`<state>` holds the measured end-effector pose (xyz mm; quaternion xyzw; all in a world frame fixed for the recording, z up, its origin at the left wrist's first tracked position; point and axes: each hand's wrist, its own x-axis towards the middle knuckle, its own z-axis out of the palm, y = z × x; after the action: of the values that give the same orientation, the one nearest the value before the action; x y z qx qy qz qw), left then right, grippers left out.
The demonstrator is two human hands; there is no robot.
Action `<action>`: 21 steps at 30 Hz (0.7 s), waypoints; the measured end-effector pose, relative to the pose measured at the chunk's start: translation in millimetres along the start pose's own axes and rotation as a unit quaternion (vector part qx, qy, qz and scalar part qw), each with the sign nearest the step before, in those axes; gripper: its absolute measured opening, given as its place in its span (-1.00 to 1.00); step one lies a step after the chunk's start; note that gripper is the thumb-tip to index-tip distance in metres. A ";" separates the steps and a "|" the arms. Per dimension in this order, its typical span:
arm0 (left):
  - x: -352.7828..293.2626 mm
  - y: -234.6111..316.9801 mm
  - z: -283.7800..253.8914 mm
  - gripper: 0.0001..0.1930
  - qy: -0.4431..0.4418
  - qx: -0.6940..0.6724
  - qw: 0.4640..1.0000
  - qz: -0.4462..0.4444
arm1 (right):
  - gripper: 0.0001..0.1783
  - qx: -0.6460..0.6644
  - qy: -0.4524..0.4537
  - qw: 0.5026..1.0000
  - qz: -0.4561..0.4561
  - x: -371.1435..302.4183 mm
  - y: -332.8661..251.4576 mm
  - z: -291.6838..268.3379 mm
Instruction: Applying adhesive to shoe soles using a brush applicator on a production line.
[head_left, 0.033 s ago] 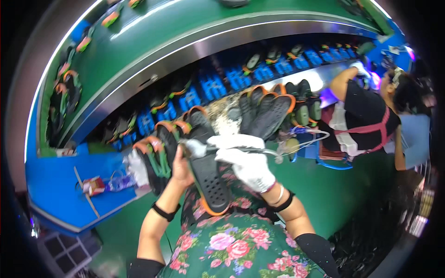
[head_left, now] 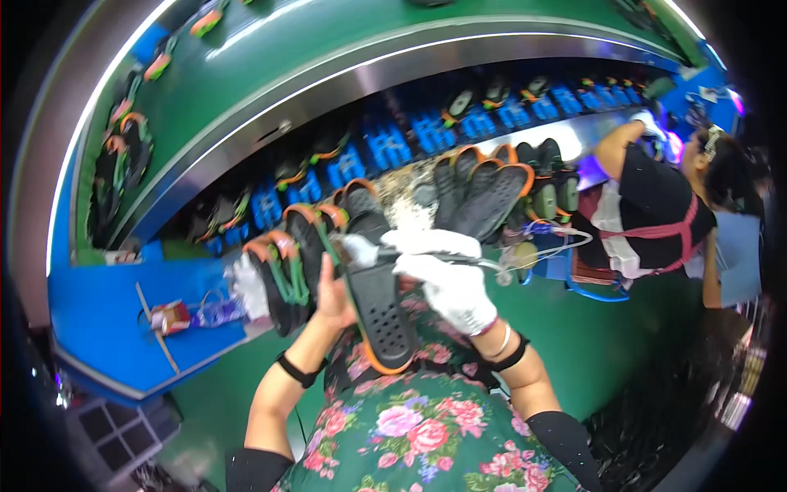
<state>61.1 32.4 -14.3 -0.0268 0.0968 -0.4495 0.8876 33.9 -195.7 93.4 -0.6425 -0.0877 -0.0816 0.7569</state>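
Observation:
A black clog-like shoe [head_left: 379, 316] with a hole-dotted footbed and an orange edge at its near end is tilted in front of my apron. My bare left hand [head_left: 332, 299] grips its left side, the thumb up along the edge. On my right hand [head_left: 447, 279] is a white glove, its fingers closed around a slim dark tool [head_left: 385, 255] with a thin cord or hose running off to the right. The tool's pale, blurred tip is over the shoe's far end; I cannot tell if they touch.
Black shoes with orange rims [head_left: 488, 193] stand to the right, more [head_left: 279, 266] to the left. Beyond runs a rack of blue holders [head_left: 385, 143] below a green conveyor [head_left: 344, 33]. A blue table [head_left: 98, 320] is at left; a co-worker [head_left: 656, 197] sits at right.
The whole scene sits slightly farther right in the picture. Both hands keep their hold, and the shoe stays about the same relative to them.

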 end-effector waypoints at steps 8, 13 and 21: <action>8.8 -28.5 48.1 0.21 0.142 0.141 0.972 0.124 | -0.84 0.128 0.020 0.942 0.309 16.5 -2.0 13.0; 19.0 -28.9 64.4 0.00 0.212 0.136 0.939 0.234 | -0.70 -0.223 -0.003 0.949 -0.223 46.4 8.8 22.0; 22.3 -36.6 61.1 0.01 0.268 0.314 0.880 0.237 | -0.61 -0.326 -0.064 0.917 -0.221 24.1 23.0 37.3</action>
<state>57.0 -9.7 47.2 0.3982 0.1885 -0.2223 0.8698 61.7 -155.4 83.0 -0.8217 -0.2448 -0.2297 0.4606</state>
